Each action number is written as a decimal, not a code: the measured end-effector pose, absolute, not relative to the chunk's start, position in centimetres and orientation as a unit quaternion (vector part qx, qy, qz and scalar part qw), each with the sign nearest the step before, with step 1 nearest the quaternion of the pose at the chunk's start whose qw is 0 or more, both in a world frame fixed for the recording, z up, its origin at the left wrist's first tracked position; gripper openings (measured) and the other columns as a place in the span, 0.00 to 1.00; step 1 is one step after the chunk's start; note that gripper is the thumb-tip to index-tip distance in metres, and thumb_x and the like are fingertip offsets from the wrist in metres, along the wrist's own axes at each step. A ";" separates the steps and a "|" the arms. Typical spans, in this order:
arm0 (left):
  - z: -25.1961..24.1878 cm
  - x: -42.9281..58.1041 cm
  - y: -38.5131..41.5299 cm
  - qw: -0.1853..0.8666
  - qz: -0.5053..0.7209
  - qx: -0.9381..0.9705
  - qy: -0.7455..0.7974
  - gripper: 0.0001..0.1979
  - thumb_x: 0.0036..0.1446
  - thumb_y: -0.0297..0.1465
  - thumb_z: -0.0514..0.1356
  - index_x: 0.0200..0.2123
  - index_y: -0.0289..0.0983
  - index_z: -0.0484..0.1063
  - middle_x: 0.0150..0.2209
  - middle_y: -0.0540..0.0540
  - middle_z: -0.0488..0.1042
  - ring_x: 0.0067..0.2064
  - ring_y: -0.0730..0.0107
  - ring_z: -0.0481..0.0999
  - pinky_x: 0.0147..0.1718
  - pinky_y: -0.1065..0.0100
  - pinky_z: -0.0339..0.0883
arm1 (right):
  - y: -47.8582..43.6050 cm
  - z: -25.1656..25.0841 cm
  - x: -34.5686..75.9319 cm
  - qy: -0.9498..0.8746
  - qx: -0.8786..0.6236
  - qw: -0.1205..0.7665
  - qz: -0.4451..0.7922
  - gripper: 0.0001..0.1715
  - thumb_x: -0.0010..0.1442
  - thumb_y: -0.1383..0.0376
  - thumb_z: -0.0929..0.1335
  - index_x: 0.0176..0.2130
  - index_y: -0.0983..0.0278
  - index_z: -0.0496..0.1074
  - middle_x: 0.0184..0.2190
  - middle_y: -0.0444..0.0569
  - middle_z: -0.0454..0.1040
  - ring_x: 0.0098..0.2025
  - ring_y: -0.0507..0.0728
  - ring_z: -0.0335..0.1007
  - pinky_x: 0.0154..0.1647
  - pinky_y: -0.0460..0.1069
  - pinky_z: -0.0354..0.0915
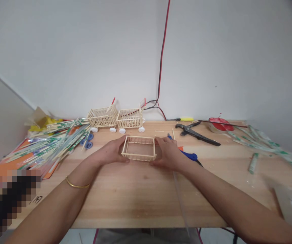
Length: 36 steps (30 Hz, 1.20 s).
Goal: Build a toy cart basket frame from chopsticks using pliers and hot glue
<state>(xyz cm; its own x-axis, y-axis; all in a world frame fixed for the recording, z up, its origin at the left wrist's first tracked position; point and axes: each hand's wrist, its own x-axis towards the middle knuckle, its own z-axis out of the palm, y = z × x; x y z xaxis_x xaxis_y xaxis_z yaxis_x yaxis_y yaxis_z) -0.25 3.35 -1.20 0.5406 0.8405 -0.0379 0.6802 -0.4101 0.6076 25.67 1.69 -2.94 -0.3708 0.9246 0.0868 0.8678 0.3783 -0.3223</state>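
Note:
A small open rectangular frame of thin wooden sticks (139,158) is held between my two hands, at or just above the wooden table. My left hand (114,150) grips its left end between thumb and fingers. On its right end my right hand (167,153) has a similar grip. Behind it stand two little stick-built carts, a left cart (102,117) and a right cart (130,118), both with white wheels and red-tipped handles. Partly hidden by my right hand lies a blue tool (190,156) with an orange part.
Wrapped sticks (51,145) heap on the left, beside blue wheels (88,145). Black pliers (198,134), a yellow marker (186,119) and a red-and-white pouch (220,125) lie at back right. Empty wrappers (270,145) spread further right. A clear rod (180,203) crosses the front edge.

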 end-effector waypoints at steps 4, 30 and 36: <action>-1.3 -0.3 3.4 0.289 0.135 0.829 0.459 0.37 0.39 0.35 0.67 0.55 0.40 0.60 0.53 0.46 0.70 0.51 0.54 0.70 0.49 0.61 0.62 | 1.6 -2.9 25.7 -0.821 -0.546 0.128 0.112 0.44 0.37 0.50 0.74 0.49 0.65 0.63 0.45 0.59 0.69 0.50 0.67 0.61 0.49 0.59 0.54; -2.1 -1.1 3.8 0.256 0.168 0.846 0.437 0.38 0.36 0.35 0.69 0.53 0.38 0.61 0.54 0.43 0.64 0.55 0.51 0.64 0.54 0.58 0.57 | 1.7 -3.4 26.2 -0.829 -0.528 0.133 0.129 0.54 0.37 0.48 0.75 0.57 0.63 0.57 0.51 0.59 0.68 0.54 0.69 0.56 0.51 0.61 0.49; -2.0 -0.8 3.8 0.261 0.165 0.840 0.446 0.36 0.37 0.33 0.69 0.53 0.37 0.62 0.53 0.43 0.67 0.52 0.53 0.66 0.53 0.58 0.60 | 1.5 -2.9 25.9 -0.829 -0.530 0.134 0.119 0.47 0.37 0.48 0.74 0.51 0.65 0.62 0.46 0.59 0.70 0.51 0.68 0.60 0.48 0.59 0.51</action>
